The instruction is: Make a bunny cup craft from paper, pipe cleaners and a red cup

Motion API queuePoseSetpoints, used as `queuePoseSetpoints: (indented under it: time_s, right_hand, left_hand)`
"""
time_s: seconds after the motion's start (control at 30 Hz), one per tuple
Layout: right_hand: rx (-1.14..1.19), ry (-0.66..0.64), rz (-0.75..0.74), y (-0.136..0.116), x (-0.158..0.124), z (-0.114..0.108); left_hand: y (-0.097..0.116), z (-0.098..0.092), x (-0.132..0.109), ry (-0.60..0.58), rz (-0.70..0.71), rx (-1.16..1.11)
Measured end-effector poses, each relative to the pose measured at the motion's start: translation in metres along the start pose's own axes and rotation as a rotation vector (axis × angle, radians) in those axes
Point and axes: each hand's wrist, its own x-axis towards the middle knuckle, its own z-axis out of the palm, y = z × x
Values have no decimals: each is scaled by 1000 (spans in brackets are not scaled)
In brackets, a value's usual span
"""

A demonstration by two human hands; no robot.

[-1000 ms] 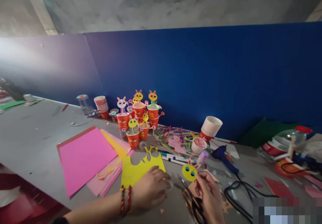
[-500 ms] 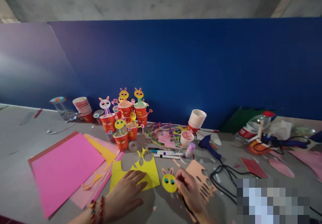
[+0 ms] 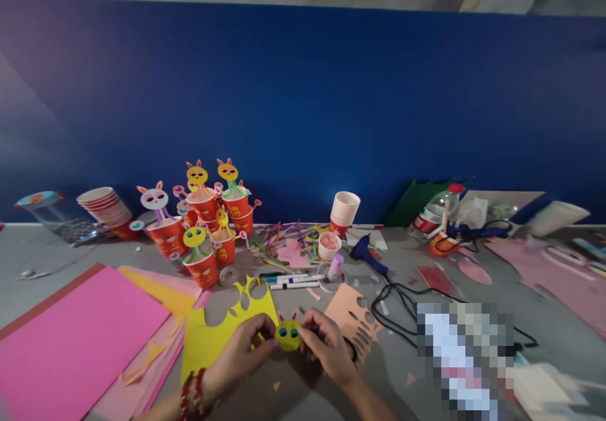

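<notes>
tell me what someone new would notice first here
Probably the red cups topped with paper animal faces, left of centre before the blue wall. Next, the bright pink sheet at lower left. Then the small yellow face, held between the left hand and right hand, low in the middle.

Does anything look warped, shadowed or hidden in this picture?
Head view: the jar near the left edge looks stretched and slanted, probably lens distortion; head view: the blue wall pales toward its left side; head view: a dark shadow lies below the yellow face, and blocky pixels hide detail at lower right.
</notes>
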Motion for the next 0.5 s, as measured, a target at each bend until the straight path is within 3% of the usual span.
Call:
queuePoseSetpoints:
  time_s: [0.17, 0.33, 0.5]
  right_hand:
    - [-10, 14, 14, -6, 1, -3]
    - [-178, 124, -87, -14, -1, -11]
    - [-133, 238, -112, -8, 3, -23]
  left_hand:
    - [-11, 6, 12, 0, -72, -163]
    - [-5, -23, 12, 101, -125, -45]
    - [-13, -51, 15, 153, -141, 21]
